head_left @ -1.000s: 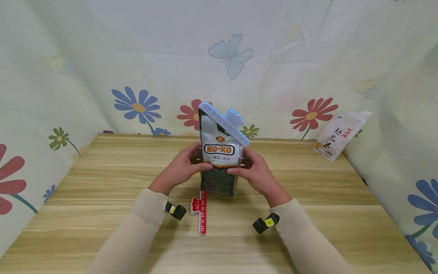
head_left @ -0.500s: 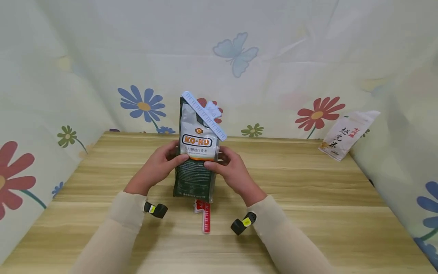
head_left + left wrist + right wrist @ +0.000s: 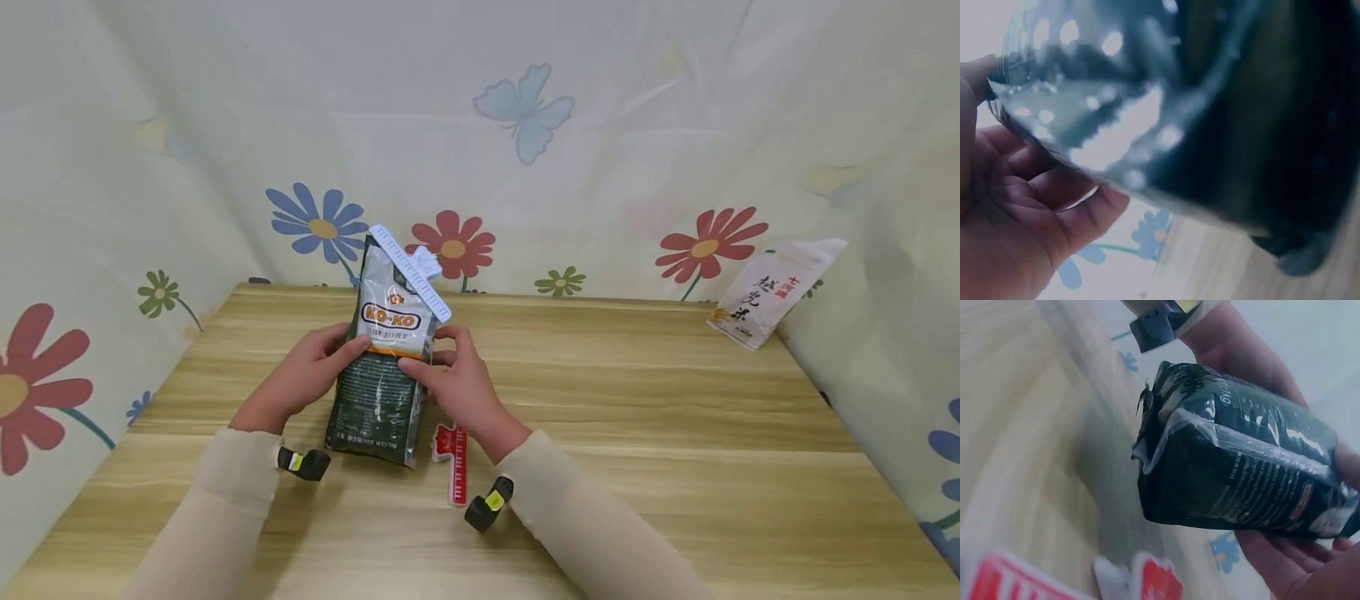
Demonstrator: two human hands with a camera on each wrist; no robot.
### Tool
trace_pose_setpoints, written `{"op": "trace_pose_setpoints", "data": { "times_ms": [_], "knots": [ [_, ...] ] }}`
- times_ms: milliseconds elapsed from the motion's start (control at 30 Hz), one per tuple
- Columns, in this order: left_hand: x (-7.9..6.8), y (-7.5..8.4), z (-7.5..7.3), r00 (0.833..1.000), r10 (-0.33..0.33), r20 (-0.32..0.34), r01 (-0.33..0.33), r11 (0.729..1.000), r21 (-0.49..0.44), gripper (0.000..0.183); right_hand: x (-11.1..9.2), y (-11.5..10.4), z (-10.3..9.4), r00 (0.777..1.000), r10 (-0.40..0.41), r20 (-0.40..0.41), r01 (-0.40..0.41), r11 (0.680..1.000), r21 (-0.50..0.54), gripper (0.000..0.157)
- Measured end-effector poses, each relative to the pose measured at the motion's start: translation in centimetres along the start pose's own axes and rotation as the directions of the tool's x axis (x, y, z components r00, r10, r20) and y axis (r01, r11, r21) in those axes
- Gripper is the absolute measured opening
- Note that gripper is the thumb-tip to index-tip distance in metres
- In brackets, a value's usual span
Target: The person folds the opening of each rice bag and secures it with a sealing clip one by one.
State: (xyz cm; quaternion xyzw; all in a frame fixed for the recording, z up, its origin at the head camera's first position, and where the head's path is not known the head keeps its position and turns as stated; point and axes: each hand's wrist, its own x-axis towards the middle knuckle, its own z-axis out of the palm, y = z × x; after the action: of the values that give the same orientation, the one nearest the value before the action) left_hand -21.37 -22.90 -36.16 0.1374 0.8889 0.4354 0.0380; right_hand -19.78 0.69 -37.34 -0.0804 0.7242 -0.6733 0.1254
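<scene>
A green and silver rice bag [image 3: 375, 398] marked KO-KO is held up between both hands in the head view, its top tilted to the right. My left hand [image 3: 303, 375] grips its left side, thumb on the front. On the right side my right hand [image 3: 467, 385] holds it the same way, with fingers partly hidden behind. A light blue sealing clip [image 3: 408, 273] sits slantwise across the top corner. In the right wrist view, the underside of the rice bag [image 3: 1229, 450] shows above the table. Glare and blur cover the bag [image 3: 1116, 112] in the left wrist view.
A red and white sealing clip [image 3: 459, 471] lies on the wooden table [image 3: 637, 467], close to my right wrist. At the back right, a white rice bag [image 3: 772, 292] leans by the flowered cloth [image 3: 600, 167], which surrounds the table's back and sides.
Both hands have carried the rice bag to the left and its bottom nearer to me, with the blue clip still on it. The red clip, earlier partly covered, now shows to the bag's right.
</scene>
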Motion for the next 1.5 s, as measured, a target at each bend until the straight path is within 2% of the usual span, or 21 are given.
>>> {"op": "trace_pose_setpoints", "data": {
  "times_ms": [133, 267, 400, 567, 800, 967, 1067, 1200, 1300, 1500],
  "knots": [
    [-0.1, -1.2, -0.3, 0.998, -0.051, 0.043, 0.051, 0.999, 0.008, 0.056, 0.3, 0.5, 1.1, 0.999, 0.048, -0.007, -0.049, 0.997, -0.061, 0.065],
    [-0.2, -2.1, -0.5, 0.989, -0.118, 0.093, 0.116, 0.993, 0.025, 0.063, 0.5, 0.8, 1.7, 0.998, 0.055, 0.005, -0.054, 0.991, -0.121, 0.060],
    [0.0, -2.3, -0.7, 0.978, -0.181, 0.105, 0.177, 0.983, 0.039, 0.073, 0.7, 0.5, 1.9, 0.999, 0.048, 0.025, -0.042, 0.982, -0.182, 0.058],
    [0.3, -2.3, -0.9, 0.961, -0.243, 0.131, 0.238, 0.970, 0.053, 0.078, 1.3, 0.2, 1.9, 0.997, 0.068, 0.041, -0.054, 0.962, -0.268, 0.063],
    [0.1, -2.0, -0.5, 0.954, -0.258, 0.151, 0.254, 0.966, 0.042, 0.070, 2.6, 0.9, 1.1, 0.993, 0.075, 0.089, -0.035, 0.921, -0.388, 0.054],
    [0.1, -1.5, 0.1, 0.958, -0.251, 0.138, 0.236, 0.964, 0.120, 0.066, 3.3, 1.2, 0.5, 0.991, 0.114, 0.071, -0.066, 0.876, -0.477, 0.053],
    [0.1, -1.4, 0.2, 0.960, -0.253, 0.120, 0.231, 0.958, 0.171, 0.064, 3.6, 1.3, 0.3, 0.988, 0.132, 0.078, -0.080, 0.879, -0.470, 0.054],
    [0.0, -1.4, 0.2, 0.958, -0.262, 0.113, 0.241, 0.956, 0.169, 0.061, 3.8, 1.3, 0.2, 0.982, 0.165, 0.096, -0.109, 0.900, -0.422, 0.060],
    [-0.2, -1.4, 0.2, 0.959, -0.260, 0.113, 0.240, 0.957, 0.162, 0.061, 3.8, 1.3, 0.1, 0.980, 0.172, 0.101, -0.116, 0.903, -0.413, 0.064],
    [-0.6, -1.2, -0.1, 0.957, -0.262, 0.128, 0.239, 0.956, 0.168, 0.065, 3.6, 1.5, -0.6, 0.980, 0.155, 0.129, -0.089, 0.907, -0.412, 0.057]
  ]
}}
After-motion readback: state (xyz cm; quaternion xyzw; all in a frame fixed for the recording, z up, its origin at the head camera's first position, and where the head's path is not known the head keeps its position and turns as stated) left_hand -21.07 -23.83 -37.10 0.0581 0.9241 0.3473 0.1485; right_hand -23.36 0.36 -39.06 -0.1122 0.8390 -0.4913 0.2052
